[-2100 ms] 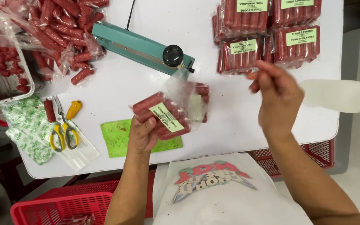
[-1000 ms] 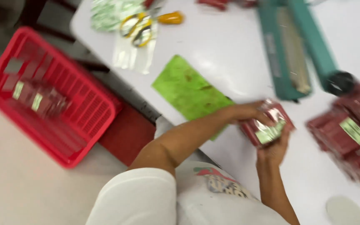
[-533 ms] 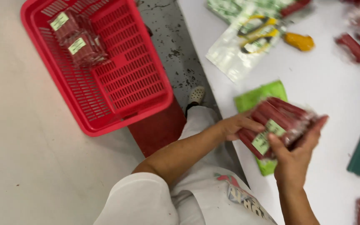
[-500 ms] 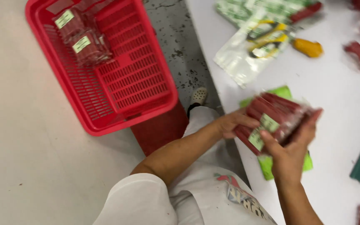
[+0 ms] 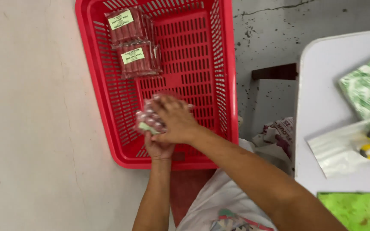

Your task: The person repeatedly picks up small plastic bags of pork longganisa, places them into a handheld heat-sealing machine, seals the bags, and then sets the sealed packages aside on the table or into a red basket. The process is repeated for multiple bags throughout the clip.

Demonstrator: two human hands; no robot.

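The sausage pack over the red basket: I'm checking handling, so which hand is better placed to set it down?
Left, probably: the left hand is under the sausage pack carrying it, while the right hand only lies on top, over the red basket.

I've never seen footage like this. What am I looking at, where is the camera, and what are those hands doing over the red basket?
There is no machine here: a person wears a camera on the head, so the one picture looks straight down at that person's own arms. Both hands grip a clear packet of red sausages over a red plastic basket standing on the pale floor. The left hand supports it from below; the right hand covers it from above. Two similar labelled sausage packets already lie in the basket's far corner. At the right is the edge of a white table with a clear plastic bag, green-patterned bags and a green sheet.
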